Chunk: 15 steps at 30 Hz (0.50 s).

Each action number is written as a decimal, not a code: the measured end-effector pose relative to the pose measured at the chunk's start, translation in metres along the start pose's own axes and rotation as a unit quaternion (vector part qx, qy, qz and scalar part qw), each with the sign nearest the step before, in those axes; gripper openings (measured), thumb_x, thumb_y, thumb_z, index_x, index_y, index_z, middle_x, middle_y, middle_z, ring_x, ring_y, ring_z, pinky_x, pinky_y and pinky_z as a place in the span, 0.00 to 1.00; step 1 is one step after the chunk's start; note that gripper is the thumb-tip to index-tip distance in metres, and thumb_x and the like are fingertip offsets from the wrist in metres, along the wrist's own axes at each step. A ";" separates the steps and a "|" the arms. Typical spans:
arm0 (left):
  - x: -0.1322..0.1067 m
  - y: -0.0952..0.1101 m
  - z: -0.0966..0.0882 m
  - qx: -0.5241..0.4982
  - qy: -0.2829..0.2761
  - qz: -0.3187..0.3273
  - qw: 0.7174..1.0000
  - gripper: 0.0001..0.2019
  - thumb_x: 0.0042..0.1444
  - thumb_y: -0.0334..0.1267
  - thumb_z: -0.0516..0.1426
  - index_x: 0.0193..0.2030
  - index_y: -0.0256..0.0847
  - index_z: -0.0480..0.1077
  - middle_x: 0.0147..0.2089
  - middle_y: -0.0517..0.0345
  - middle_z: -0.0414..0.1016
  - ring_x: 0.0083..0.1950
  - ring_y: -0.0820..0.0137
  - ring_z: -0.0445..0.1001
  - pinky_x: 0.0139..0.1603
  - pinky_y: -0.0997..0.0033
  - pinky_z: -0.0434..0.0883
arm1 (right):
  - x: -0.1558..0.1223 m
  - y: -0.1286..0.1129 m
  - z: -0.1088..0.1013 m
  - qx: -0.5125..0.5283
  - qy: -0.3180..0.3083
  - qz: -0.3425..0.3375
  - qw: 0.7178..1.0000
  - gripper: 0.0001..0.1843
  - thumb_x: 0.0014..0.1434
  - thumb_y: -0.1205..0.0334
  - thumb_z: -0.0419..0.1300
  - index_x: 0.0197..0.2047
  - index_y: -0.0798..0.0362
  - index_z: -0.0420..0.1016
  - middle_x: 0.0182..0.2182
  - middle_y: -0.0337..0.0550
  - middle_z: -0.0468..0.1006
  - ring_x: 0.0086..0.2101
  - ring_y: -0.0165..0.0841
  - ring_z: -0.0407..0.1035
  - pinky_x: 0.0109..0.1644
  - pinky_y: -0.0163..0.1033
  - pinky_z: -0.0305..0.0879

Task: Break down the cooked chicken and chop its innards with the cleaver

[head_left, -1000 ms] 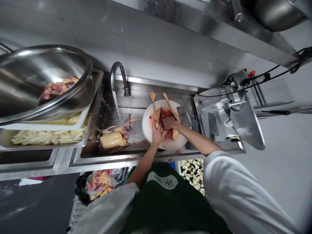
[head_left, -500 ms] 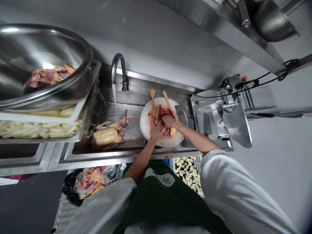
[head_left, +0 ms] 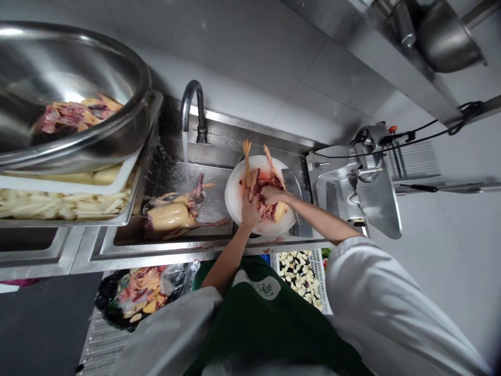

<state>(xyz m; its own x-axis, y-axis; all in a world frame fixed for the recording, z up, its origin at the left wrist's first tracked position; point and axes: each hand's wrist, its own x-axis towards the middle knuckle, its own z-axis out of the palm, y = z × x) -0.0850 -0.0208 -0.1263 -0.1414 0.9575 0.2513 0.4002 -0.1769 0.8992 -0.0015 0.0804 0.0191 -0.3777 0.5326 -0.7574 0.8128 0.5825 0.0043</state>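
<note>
An opened, yellow-skinned chicken carcass (head_left: 280, 211) lies on a round white cutting board (head_left: 235, 209), feet pointing at the wall. My left hand (head_left: 250, 210) grips its left side, fingers closed over the flesh. My right hand (head_left: 274, 195) presses into the bloody opening, its fingers partly hidden and closed on the meat. A cleaver (head_left: 293, 189) with a broad grey blade rests on the board's right side. To the left, a whole plucked chicken (head_left: 170, 216) lies in the sink (head_left: 217, 180).
Water runs from the tap (head_left: 191, 94). A large steel bowl (head_left: 133, 68) holding meat sits above trays of cut pale strips (head_left: 62, 203). At right stands a slicing machine (head_left: 368, 172). Below are a black bag of scraps (head_left: 113, 308) and a crate of diced eggplant (head_left: 299, 269).
Both hands stay on the carcass with little visible movement. The view has shifted slightly, and water keeps running from the tap.
</note>
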 end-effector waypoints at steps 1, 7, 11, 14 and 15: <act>0.000 -0.001 0.000 0.000 0.003 -0.002 1.000 0.22 0.58 0.38 0.62 0.60 0.38 0.70 0.75 0.38 0.52 0.78 0.48 0.53 0.76 0.45 0.58 | -0.003 -0.003 0.001 -0.008 0.003 0.003 1.000 0.12 0.54 0.71 0.61 0.37 0.69 0.84 0.30 0.55 0.82 0.29 0.35 0.74 0.30 0.33 0.60; 0.003 -0.003 -0.002 -0.034 -0.004 -0.008 0.999 0.25 0.56 0.33 0.60 0.62 0.37 0.69 0.77 0.39 0.48 0.79 0.48 0.50 0.78 0.46 0.58 | -0.029 -0.027 0.004 -0.076 0.045 -0.009 0.996 0.12 0.60 0.68 0.63 0.46 0.62 0.84 0.40 0.59 0.84 0.43 0.44 0.80 0.43 0.37 0.69; 0.005 -0.004 -0.004 -0.066 -0.018 0.022 0.997 0.27 0.55 0.31 0.60 0.63 0.32 0.67 0.77 0.34 0.43 0.79 0.41 0.46 0.77 0.40 0.58 | -0.045 -0.037 0.011 -0.077 0.053 -0.007 0.996 0.13 0.63 0.66 0.63 0.49 0.59 0.83 0.43 0.58 0.84 0.47 0.46 0.79 0.49 0.40 0.69; 0.005 -0.006 -0.004 -0.099 -0.015 0.040 0.994 0.24 0.59 0.34 0.59 0.62 0.31 0.68 0.77 0.33 0.42 0.79 0.40 0.46 0.76 0.37 0.57 | -0.056 -0.043 0.023 -0.072 0.067 -0.005 0.995 0.14 0.67 0.65 0.59 0.51 0.58 0.82 0.44 0.59 0.83 0.49 0.47 0.78 0.50 0.42 0.68; 0.005 -0.006 -0.004 -0.111 -0.015 0.034 0.993 0.24 0.60 0.35 0.59 0.63 0.32 0.68 0.77 0.34 0.44 0.79 0.41 0.46 0.76 0.38 0.57 | -0.060 -0.045 0.028 -0.067 0.067 -0.003 0.995 0.14 0.67 0.66 0.58 0.51 0.58 0.82 0.44 0.59 0.83 0.49 0.46 0.78 0.50 0.42 0.67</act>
<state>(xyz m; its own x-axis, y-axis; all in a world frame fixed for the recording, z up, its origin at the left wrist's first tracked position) -0.0915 -0.0156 -0.1294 -0.0933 0.9473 0.3065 0.1987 -0.2839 0.9380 -0.0031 0.0048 0.0461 -0.4459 0.6011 -0.6632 0.7471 0.6580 0.0941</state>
